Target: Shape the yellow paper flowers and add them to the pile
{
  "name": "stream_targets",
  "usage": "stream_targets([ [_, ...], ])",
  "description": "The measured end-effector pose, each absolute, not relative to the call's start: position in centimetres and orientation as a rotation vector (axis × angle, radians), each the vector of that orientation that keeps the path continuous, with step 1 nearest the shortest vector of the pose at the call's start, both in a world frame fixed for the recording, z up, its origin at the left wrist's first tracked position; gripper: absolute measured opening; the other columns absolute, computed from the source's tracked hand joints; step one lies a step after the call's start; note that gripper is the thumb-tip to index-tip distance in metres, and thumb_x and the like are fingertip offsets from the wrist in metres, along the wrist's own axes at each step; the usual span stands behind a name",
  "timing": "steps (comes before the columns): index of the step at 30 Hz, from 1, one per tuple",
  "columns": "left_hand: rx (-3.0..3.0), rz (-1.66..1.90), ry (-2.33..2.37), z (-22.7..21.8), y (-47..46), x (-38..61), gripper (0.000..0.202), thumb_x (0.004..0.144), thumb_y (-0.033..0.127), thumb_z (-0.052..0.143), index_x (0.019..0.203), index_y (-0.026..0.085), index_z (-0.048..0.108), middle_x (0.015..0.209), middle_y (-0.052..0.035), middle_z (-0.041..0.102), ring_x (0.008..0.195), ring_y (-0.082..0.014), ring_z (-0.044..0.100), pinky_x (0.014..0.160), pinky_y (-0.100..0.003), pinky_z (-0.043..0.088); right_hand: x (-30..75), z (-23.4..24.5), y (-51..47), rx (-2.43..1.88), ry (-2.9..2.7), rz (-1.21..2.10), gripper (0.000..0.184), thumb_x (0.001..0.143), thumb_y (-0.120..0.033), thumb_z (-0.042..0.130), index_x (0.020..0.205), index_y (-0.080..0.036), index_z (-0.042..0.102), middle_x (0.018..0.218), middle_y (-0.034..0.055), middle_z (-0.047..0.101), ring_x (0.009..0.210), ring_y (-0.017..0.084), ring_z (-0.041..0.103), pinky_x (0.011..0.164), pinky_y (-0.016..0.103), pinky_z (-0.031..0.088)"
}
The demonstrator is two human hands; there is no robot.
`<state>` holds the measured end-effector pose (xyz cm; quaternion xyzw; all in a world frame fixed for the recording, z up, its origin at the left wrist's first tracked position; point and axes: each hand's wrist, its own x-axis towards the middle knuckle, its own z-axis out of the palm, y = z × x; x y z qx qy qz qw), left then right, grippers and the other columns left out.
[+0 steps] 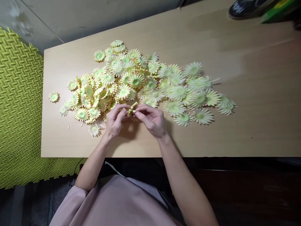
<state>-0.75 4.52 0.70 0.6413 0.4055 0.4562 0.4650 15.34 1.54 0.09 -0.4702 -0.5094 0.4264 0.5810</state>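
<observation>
Pinched closed, left hand (114, 121) and right hand (152, 120) hold 1 yellow flower (130, 111), seemingly shaping it; next likely needs gentleness.

Left grip (113, 121), right grip (154, 121) pinch yellow piece (131, 110); flowers (136, 81) beyond.

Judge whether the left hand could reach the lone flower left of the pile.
Probably yes: only low-lying flowers separate the left hand from the lone flower, though that hand holds a yellow piece.
</observation>
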Motion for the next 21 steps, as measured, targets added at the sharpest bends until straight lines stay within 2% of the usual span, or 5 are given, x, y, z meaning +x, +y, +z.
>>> stream_targets([
  [5,1.55,1.158,1.016,0.9,4.3,-0.1,0.036,0.081,0.046,0.076,0.098,0.018,0.062,0.09,-0.0025,0.069,0.064,-0.0082,0.066,0.055,-0.017,0.052,15.3,-0.2,1.4,-1.052,-1.213,1.016,0.01,0.088,-0.032,0.068,0.085,-0.023,0.072,0.09,0.0049,0.066,0.074,0.016,0.063,0.056,0.028,0.054],
  [9,1.561,1.206,1.068,0.7,4.2,0.2,0.026,0.09,0.043,0.067,0.092,0.018,0.062,0.08,-0.0014,0.068,0.058,-0.0064,0.064,0.051,-0.015,0.048,15.0,0.1,1.4,-1.079,-1.238,0.94,0.011,0.088,-0.033,0.069,0.082,-0.023,0.072,0.087,0.0054,0.068,0.081,0.019,0.065,0.065,0.031,0.058],
  [16,1.687,1.254,1.02,-0.2,4.4,-0.3,0.02,0.097,0.039,0.058,0.108,0.023,0.056,0.067,0.0053,0.063,0.045,-0.005,0.048,0.047,-0.017,0.039,15.1,0.0,1.4,-1.146,-1.254,0.905,0.015,0.088,-0.037,0.068,0.083,-0.023,0.072,0.088,0.0061,0.07,0.082,0.02,0.066,0.066,0.032,0.059],
  [19,1.801,1.199,1.024,0.2,4.3,-0.4,0.023,0.099,0.039,0.051,0.092,0.02,0.063,0.079,-0.0009,0.071,0.06,-0.0087,0.062,0.059,-0.02,0.049,15.2,-0.3,1.3,-1.155,-1.263,0.888,0.016,0.089,-0.037,0.067,0.084,-0.023,0.072,0.091,0.0065,0.07,0.083,0.02,0.067,0.065,0.032,0.059],
  [21,1.77,1.173,1.039,0.5,4.2,-0.3,0.023,0.095,0.041,0.058,0.094,0.019,0.064,0.08,-0.0015,0.071,0.059,-0.0088,0.063,0.056,-0.019,0.048,15.2,-0.3,1.3,-1.154,-1.273,0.886,0.016,0.09,-0.037,0.066,0.086,-0.023,0.072,0.093,0.0072,0.071,0.085,0.02,0.068,0.066,0.033,0.059],
])
